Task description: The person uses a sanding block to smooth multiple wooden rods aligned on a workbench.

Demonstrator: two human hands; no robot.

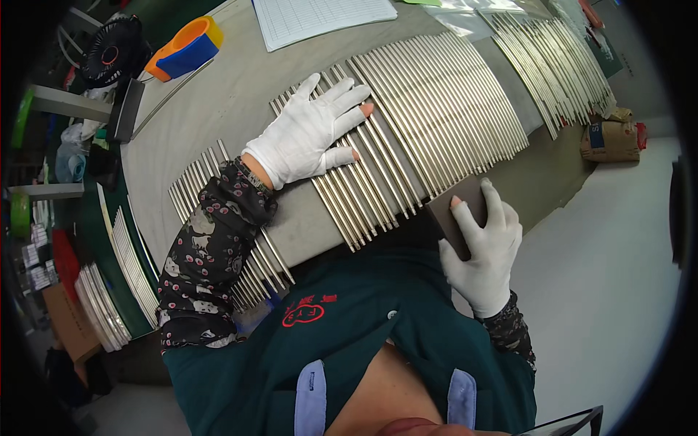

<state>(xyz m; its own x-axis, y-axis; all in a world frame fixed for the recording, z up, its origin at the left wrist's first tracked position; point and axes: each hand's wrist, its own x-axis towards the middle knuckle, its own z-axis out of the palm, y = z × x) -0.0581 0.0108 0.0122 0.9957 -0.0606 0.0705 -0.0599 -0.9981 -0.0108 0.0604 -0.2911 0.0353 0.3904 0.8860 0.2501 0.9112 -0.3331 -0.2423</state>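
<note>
Many metal rods (443, 109) lie side by side on the worktop (218, 102); my left hand (309, 134) rests open on some, fingers spread, while my right hand (486, 254) grips a dark block (469, 200) beside their near ends, rightward.

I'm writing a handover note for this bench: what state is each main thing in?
Metal rods: lying side by side, in groups.
Left hand: gloved, fingers spread over rods.
Right hand: gloved, touching the block; grip unclear.
Dark block: partly covered by fingers.
Printed sheet: flat.
Desk fan: can't tell if running.
</note>
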